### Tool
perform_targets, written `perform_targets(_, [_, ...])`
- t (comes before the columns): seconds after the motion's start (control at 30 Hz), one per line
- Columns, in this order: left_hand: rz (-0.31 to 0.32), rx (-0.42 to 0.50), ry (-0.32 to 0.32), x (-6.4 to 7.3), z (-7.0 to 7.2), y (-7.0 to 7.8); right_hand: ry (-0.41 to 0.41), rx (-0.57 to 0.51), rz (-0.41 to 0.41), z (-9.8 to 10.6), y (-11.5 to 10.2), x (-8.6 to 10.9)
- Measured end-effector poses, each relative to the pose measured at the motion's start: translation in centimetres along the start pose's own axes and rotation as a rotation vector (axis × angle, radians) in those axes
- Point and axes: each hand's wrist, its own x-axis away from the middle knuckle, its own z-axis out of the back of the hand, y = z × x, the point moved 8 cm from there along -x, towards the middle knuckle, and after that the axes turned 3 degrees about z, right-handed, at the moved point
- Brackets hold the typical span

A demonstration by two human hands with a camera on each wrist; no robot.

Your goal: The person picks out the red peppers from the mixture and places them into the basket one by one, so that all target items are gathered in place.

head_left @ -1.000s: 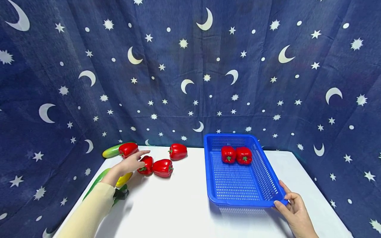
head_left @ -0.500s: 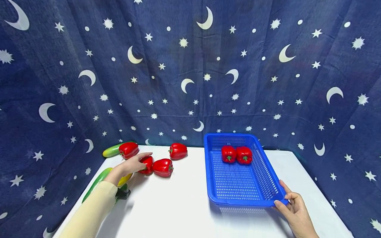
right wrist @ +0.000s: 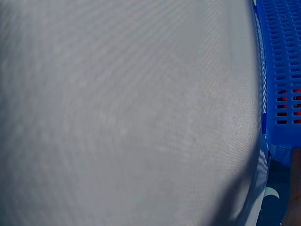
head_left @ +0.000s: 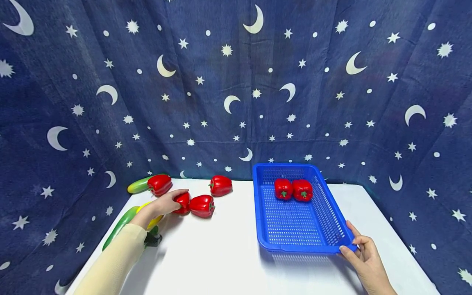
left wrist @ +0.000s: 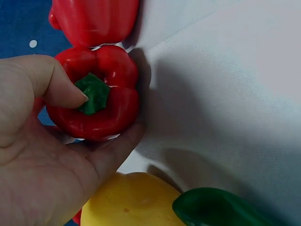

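Hanging behind the whole workspace, a dark blue curtain (head_left: 236,61) patterned with moons and stars backs a white table (head_left: 236,254). On the table's right part stands a blue basket (head_left: 260,213), two red peppers lying side by side toward its far end. The person's right hand (head_left: 363,260) pinches the basket's near right corner between thumb and fingers; a light, steady hold seems enough to stop it sliding. The left hand (head_left: 162,205) is closed round the held pepper (left wrist: 124,110), thumb on the stem end, fingers curving behind and beneath the body. That pepper sits on the left part of the table, touching or just beside a second red pepper (head_left: 202,205) to its right; whether it is clear of the table cannot be told. Its shell looks glossy, so a spread grip with the fingers well under the rounded body should serve better than squeezing hard at one spot. Any lift is best made straight up, sparing the neighbour and the yellow vegetable (left wrist: 131,200) near the fingers a knock. The thumb tip rests at the green stem (left wrist: 98,89); pressing against the firmer flesh around it would probably stop the pepper turning.
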Motion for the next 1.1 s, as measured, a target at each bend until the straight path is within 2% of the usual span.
perform_targets(0.33, [0.0,-0.049,0.03,0.03,0.05,-0.22,0.005,-0.009,-0.005,0.0,0.1,0.03])
perform_targets(0.6, [-0.011,-0.073,0.063,0.4,0.12,0.59,-0.001,-0.012,0.003,0.05,0.13,0.07])
perform_targets(0.9, [0.036,-0.087,0.124,0.03,-0.03,0.27,-0.002,-0.017,0.005,0.0,0.07,0.11])
perform_targets(1.1, [0.093,-0.093,0.146,0.17,0.03,-0.11,-0.006,-0.036,0.026,-0.03,0.01,0.15])
